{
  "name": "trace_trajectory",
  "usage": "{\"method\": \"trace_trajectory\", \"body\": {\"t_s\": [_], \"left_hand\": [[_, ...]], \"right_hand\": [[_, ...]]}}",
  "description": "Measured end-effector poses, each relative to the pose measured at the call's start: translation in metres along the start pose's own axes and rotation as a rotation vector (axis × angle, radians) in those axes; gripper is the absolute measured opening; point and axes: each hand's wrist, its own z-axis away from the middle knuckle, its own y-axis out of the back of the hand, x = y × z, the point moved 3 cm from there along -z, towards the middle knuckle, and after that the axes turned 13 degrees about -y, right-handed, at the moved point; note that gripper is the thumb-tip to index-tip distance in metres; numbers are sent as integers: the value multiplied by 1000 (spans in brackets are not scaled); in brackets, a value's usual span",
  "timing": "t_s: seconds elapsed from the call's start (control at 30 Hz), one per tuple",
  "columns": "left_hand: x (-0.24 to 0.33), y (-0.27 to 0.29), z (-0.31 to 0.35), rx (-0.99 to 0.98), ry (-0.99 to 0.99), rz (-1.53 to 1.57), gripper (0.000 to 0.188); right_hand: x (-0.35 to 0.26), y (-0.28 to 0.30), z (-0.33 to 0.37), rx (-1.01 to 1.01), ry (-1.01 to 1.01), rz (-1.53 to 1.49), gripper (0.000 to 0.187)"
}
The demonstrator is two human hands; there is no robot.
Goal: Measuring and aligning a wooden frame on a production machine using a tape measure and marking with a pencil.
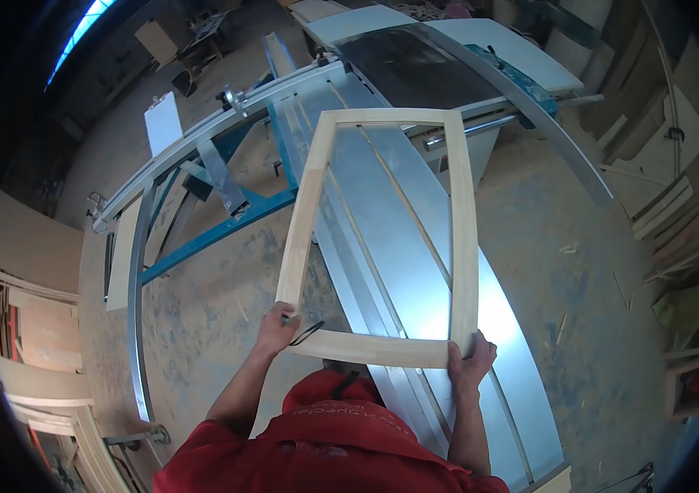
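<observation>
A pale rectangular wooden frame (464, 214) is held out over a sliding table saw's long metal table (415, 271). My left hand (277, 330) grips its near left corner, and a thin black loop (308, 332) shows beside those fingers. At the near right corner my right hand (472, 361) is closed round the wood, thumb on top. Grooves in the metal table show through the frame's opening. Whether the far end of the frame rests on the table I cannot tell.
Beyond the frame lies the saw's dark top (415, 66), with a long metal fence (522, 99) at its right. A crosscut arm (193, 131) reaches left, a clipboard (163, 123) against it. Wooden panels (29, 246) stand at left; boards (670, 140) lean at right.
</observation>
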Motion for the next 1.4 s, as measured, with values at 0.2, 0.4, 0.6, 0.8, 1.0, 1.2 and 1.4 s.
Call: {"method": "trace_trajectory", "body": {"t_s": [0.2, 0.4, 0.6, 0.8, 1.0, 1.2, 1.4], "left_hand": [[-121, 9, 54, 46, 333, 199, 36], [-145, 6, 44, -249, 418, 630, 28], [-158, 4, 40, -311, 440, 888, 26], [-173, 21, 60, -301, 428, 856, 26], [-173, 7, 68, -344, 427, 869, 27], [-172, -13, 104, -394, 474, 971, 28], [-169, -14, 132, -378, 482, 1044, 25]], "right_hand": [[-5, -8, 13, -18, -81, -10, 72], [-3, -16, 22, 37, -118, 8, 72], [-9, -30, 27, 110, -179, 64, 69], [-49, -69, 8, 148, 56, 179, 54], [-36, -55, 27, 216, 63, 257, 48], [-25, -35, 51, 235, -46, 203, 47], [-33, -35, 42, 223, -51, 192, 45]]}}
